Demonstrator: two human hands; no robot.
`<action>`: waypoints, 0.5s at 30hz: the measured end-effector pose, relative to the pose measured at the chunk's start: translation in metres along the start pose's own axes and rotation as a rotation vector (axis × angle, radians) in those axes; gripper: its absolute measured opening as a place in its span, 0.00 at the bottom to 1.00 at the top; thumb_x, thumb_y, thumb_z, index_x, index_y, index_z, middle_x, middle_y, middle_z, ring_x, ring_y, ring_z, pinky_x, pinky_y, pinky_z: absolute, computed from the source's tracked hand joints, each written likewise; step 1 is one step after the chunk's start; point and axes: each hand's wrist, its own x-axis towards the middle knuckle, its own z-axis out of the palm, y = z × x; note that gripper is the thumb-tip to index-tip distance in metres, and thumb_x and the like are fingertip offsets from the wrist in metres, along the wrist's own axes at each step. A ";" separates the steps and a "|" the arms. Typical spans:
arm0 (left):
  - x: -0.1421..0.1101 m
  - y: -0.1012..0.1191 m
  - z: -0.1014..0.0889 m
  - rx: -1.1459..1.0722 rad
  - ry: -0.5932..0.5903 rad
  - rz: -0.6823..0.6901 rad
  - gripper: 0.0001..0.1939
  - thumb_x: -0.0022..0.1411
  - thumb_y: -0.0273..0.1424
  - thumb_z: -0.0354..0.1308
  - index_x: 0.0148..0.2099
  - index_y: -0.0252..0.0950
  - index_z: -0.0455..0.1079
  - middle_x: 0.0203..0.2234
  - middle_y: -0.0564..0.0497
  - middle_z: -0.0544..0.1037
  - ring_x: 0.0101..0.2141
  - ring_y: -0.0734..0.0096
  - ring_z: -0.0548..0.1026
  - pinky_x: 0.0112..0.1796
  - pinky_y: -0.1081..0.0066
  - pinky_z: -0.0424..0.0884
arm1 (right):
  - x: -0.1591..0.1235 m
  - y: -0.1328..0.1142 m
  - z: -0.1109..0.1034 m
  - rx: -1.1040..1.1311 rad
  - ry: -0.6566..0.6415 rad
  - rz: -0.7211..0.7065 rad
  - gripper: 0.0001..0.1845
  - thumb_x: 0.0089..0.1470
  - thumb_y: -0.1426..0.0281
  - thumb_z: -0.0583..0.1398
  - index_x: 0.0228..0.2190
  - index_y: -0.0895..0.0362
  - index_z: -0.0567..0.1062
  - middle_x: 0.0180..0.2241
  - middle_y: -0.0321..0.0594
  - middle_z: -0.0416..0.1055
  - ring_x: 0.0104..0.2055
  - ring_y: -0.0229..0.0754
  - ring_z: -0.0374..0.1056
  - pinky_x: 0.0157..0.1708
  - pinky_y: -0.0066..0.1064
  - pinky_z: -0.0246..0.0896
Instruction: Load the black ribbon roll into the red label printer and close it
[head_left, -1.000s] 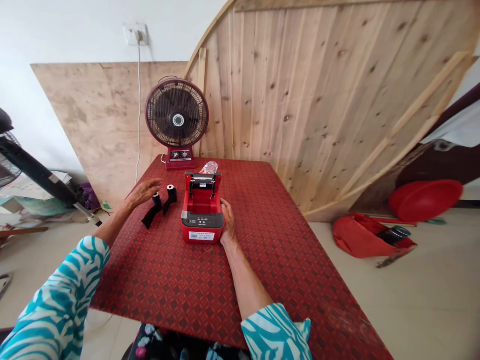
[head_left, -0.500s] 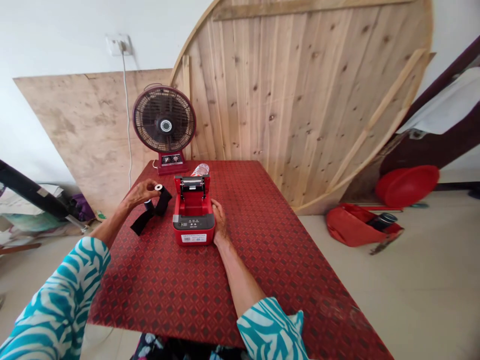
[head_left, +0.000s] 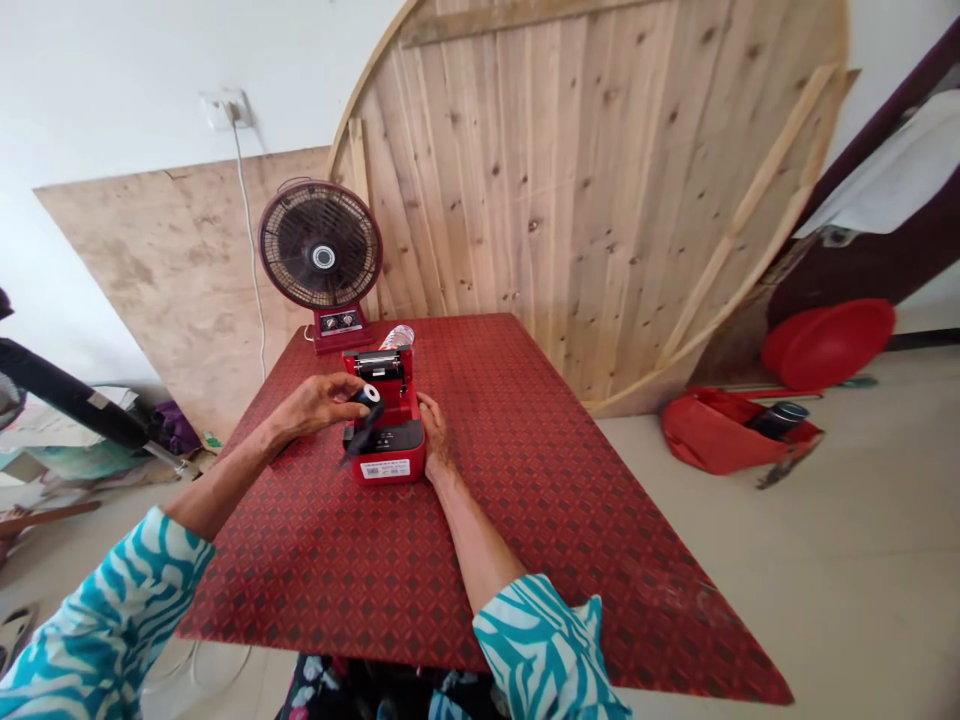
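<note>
A small red label printer [head_left: 411, 466] stands on the table with its lid raised, showing the red inside and a dark front panel. My left hand [head_left: 319, 408] pinches a black roll [head_left: 370, 396] with a white core over the printer's open compartment. A loose black strip from the roll hangs down across the front panel. Along the printer's right side lies my right hand [head_left: 437, 438], its fingers wrapped round the casing. What sits deep inside the compartment is hidden by my left hand and the roll.
A dark red fan [head_left: 322, 256] stands at the table's far left corner. Behind the printer lies a clear bottle [head_left: 399, 338]. The patterned red table [head_left: 525, 500] narrows toward a round wooden panel [head_left: 540, 190]. On the floor at right are a red bag [head_left: 694, 430] and a red basin [head_left: 829, 343].
My left hand has carried the black roll rightward from the table beside the printer to over its open compartment. My right hand stays on the printer's side.
</note>
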 end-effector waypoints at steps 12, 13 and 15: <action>0.053 0.017 0.045 0.977 -0.260 -0.150 0.14 0.53 0.37 0.63 0.44 0.44 0.78 0.38 0.47 0.81 0.42 0.54 0.78 0.41 0.66 0.70 | 0.002 0.001 0.002 -0.071 0.002 -0.005 0.19 0.51 0.56 0.58 0.42 0.49 0.77 0.47 0.35 0.74 0.53 0.44 0.65 0.54 0.36 0.58; 0.055 0.017 0.048 1.003 -0.287 -0.155 0.15 0.54 0.36 0.62 0.45 0.44 0.77 0.40 0.47 0.81 0.43 0.54 0.78 0.41 0.66 0.70 | 0.002 0.001 0.002 -0.072 -0.001 -0.010 0.19 0.51 0.56 0.58 0.42 0.49 0.77 0.47 0.35 0.74 0.52 0.43 0.65 0.54 0.36 0.58; 0.058 0.014 0.053 1.013 -0.320 -0.160 0.14 0.55 0.34 0.61 0.45 0.44 0.77 0.41 0.47 0.81 0.43 0.55 0.77 0.40 0.67 0.70 | 0.002 0.001 0.002 -0.063 -0.010 -0.021 0.19 0.52 0.56 0.57 0.43 0.48 0.76 0.46 0.35 0.75 0.52 0.43 0.66 0.53 0.36 0.59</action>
